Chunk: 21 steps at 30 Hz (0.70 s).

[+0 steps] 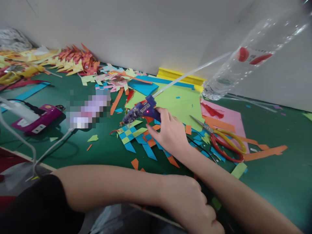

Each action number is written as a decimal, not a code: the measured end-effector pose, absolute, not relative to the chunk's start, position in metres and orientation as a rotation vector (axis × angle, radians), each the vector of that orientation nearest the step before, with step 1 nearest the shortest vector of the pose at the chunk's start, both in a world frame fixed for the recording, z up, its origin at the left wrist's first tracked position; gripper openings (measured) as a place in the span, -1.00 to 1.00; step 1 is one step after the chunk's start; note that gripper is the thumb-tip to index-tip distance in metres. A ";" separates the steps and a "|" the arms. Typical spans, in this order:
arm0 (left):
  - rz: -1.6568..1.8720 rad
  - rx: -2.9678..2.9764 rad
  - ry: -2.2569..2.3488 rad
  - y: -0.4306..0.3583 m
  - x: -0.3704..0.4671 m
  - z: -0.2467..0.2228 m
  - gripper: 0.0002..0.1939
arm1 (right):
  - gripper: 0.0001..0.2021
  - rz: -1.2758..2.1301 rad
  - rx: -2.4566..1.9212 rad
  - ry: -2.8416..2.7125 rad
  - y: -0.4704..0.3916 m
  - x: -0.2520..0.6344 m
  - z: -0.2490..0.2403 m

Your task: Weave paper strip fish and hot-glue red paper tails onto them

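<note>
My right hand is wrapped round the handle of a blue glue gun. A long clear glue stick sticks out of the gun's back, and a small red light glows on its side. Its nozzle points left, above a woven blue and green paper piece. My left hand is at the bottom, below my right forearm, with its fingers curled; what they hold, if anything, is hidden. Right of my right hand lie scissors with red and yellow handles.
A clear plastic bottle leans at the back right by the wall. Green paper and pink paper lie behind the scissors. On the left are a purple power strip, white cables and a blurred-out phone-like object. Woven paper pieces lie behind.
</note>
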State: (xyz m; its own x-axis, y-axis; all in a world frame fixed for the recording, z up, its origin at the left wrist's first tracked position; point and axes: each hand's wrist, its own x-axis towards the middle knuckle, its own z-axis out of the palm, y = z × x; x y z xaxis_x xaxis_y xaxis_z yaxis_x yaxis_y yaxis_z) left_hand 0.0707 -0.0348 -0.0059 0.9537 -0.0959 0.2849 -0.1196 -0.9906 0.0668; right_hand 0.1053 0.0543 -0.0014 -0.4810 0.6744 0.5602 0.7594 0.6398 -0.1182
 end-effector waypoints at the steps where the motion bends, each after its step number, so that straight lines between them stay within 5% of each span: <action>1: 0.422 3.002 -0.149 -0.033 0.071 -0.009 -0.73 | -0.59 -0.215 -1.101 -2.293 0.055 0.105 -0.002; 21: 0.272 2.815 -0.020 -0.026 0.068 -0.027 -0.80 | -0.66 -0.586 -0.978 -2.365 0.056 0.101 -0.002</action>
State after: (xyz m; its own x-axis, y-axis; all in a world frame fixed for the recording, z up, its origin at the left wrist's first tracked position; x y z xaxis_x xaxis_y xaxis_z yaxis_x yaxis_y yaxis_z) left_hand 0.0677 -0.0265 -0.0265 0.9819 0.0157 0.1890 -0.0435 -0.9513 0.3051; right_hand 0.1013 0.0559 -0.0018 -0.6101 0.5174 0.6000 0.7377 0.6472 0.1920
